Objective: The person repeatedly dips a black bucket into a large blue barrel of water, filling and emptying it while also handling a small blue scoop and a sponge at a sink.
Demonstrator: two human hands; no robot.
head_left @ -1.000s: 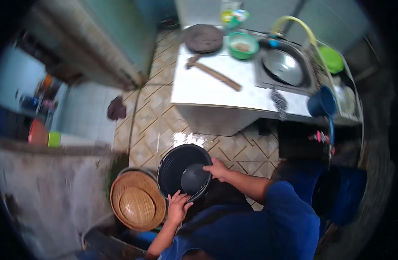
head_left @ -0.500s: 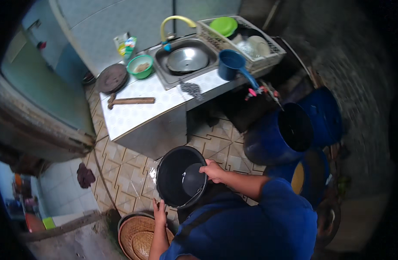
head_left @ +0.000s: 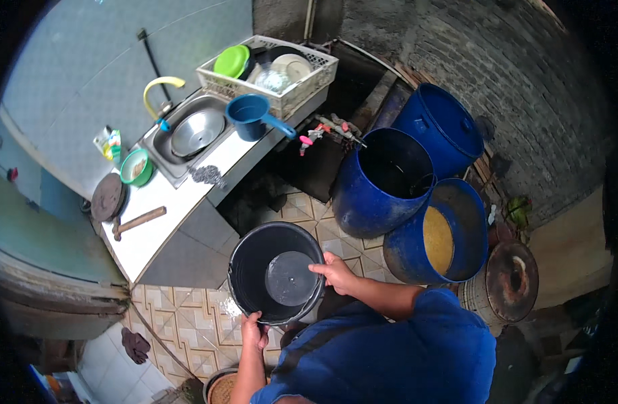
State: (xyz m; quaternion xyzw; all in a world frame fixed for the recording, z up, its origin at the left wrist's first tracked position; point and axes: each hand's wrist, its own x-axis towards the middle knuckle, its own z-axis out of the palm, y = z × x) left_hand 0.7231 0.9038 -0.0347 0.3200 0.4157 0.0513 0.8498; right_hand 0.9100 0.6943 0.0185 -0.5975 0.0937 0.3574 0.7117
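Observation:
A black plastic bucket (head_left: 290,277) is tilted toward me above the tiled floor, and its round bottom shows inside. My right hand (head_left: 334,273) grips its right rim, with the thumb over the edge. At the near left rim, my left hand (head_left: 253,330) is closed on the bucket, thumb on top and the other fingers partly hidden below. Only a thin wet sheen shows inside. Past the bucket to the right stand a blue barrel (head_left: 362,195) with dark contents and a cut blue drum (head_left: 471,236) with something yellowish in its bottom.
A counter (head_left: 144,236) holds a steel sink (head_left: 176,176), a hammer (head_left: 140,222), a green bowl (head_left: 146,176), a blue dipper (head_left: 247,116) and a dish crate (head_left: 282,101). Another blue barrel (head_left: 433,135) stands behind. A woven basket (head_left: 223,389) and dark cloth (head_left: 135,346) lie lower left.
My view has turned to the right, showing more of the barrels. My left hand has gone from spread fingers beside the rim to a grip on it. The bucket's opening faces me more.

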